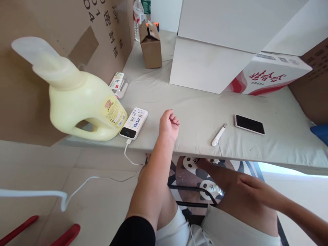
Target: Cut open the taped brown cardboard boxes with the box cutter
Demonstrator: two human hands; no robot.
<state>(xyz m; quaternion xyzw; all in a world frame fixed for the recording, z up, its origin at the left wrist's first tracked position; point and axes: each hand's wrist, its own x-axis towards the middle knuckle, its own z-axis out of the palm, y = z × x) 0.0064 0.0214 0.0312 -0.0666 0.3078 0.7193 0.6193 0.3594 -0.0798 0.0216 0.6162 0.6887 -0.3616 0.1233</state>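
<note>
My left hand [169, 124] is closed in a loose fist on the edge of the cloth-covered table [159, 99], and nothing shows in it. To its left lies a white power bank [134, 123] with a dark display and a white cable [127, 147] plugged into its near end. Down below the table edge, my right hand [247, 186] rests on my bare knee, fingers laid over it and partly hard to make out. A white utility knife [219, 135] and a phone [249, 124] with a dark screen lie on the right part of the table, apart from both hands.
A yellow jug [77, 99] stands at the left before a large cardboard box [84, 44]. Behind are a small open carton [151, 49], a bottle [137, 17], white boxes [200, 65] and a red-and-white box [269, 75]. Red handles [66, 235] show lower left.
</note>
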